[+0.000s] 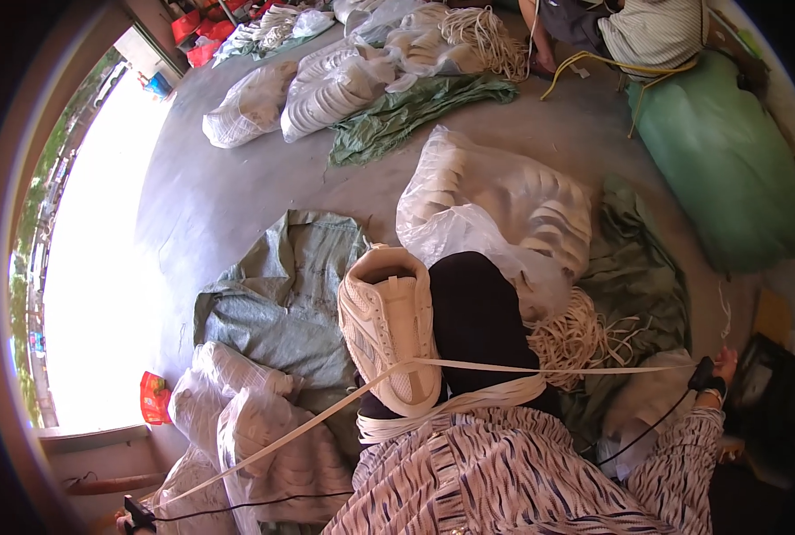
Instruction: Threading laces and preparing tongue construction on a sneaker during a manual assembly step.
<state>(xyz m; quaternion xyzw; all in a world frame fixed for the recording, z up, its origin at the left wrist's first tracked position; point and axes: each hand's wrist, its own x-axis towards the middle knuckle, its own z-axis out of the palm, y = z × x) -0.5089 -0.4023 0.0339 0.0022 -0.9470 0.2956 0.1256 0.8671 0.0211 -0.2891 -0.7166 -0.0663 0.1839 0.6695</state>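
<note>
A cream sneaker [387, 312] rests on my lap, its toe toward me and its heel opening at the far end. One flat cream shoelace [540, 367] passes through the shoe near the toe and stretches taut out to both sides. Far out to the right, my right hand [725, 364] is closed on one end of it. At the lower left edge my left hand [130, 524] grips the other end, mostly hidden behind a black wrist device. Across my thighs lies a bundle of loose cream laces [455, 412], just below the shoe.
Clear plastic bags of shoes [540, 201] lie ahead, with more bags [272, 446] at my left. A heap of laces [576, 339] sits beside my right knee. Green woven sacking [281, 276] covers some floor. Back right, another person [651, 36] sits by a stuffed green sack [723, 160].
</note>
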